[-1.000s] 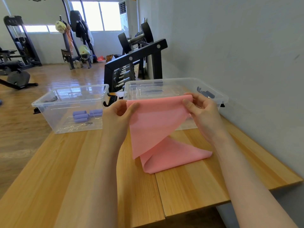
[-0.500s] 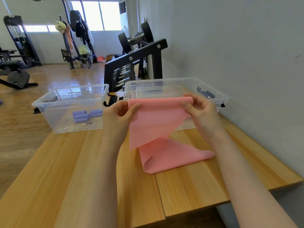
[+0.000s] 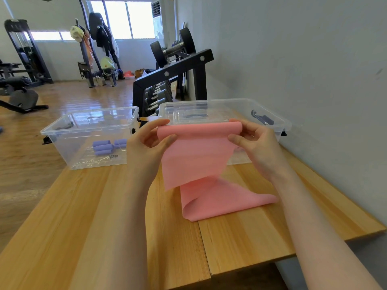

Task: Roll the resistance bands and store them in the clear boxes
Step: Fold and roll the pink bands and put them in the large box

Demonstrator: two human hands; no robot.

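Note:
A pink resistance band (image 3: 196, 155) hangs above the wooden table (image 3: 100, 216), its top edge curled over into a small roll. My left hand (image 3: 146, 141) pinches the roll's left end and my right hand (image 3: 253, 141) pinches its right end. The band's lower part twists and lies folded on the table. Behind it stands a clear box (image 3: 272, 118) at the right. A second clear box (image 3: 62, 130) at the left holds several rolled purple bands (image 3: 104, 146).
A grey wall runs close along the table's right side. A black dumbbell rack (image 3: 173, 80) stands behind the boxes. Gym machines and a coat stand are across the wooden floor at the far left. The table's front edge steps back at the right.
The band's top edge has been rolled further over, and the hanging part has shortened and lifted slightly. Both hands stay at the same height in front of the right box.

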